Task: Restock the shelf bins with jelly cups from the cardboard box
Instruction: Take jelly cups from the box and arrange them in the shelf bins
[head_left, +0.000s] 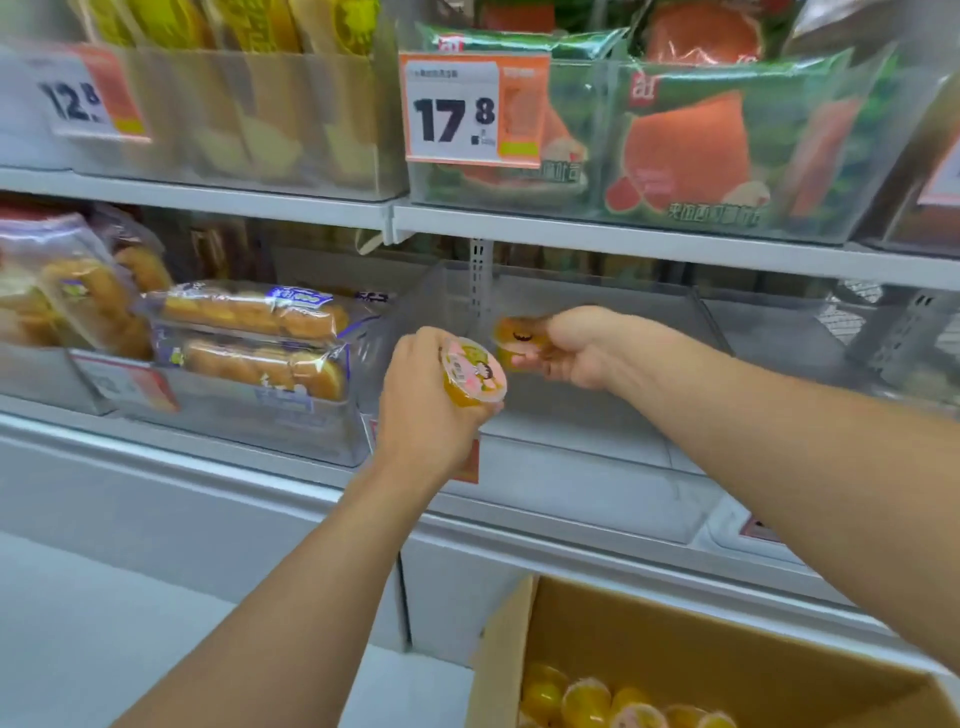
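My left hand (426, 410) grips an orange jelly cup (474, 371) with a pink cartoon lid, held in front of the clear shelf bin (571, 457). My right hand (582, 348) holds a second orange jelly cup (517, 338) over the left part of that bin, slightly farther in. The bin's floor shows bare between the hands. At the bottom right the open cardboard box (701, 639) holds several orange jelly cups (587, 701).
A clear bin of wrapped bread loaves (249, 343) stands directly left of the bin. The shelf above carries bins of green watermelon packs (691, 150) and a 17.8 price tag (472, 109). Another clear bin (831, 338) lies to the right.
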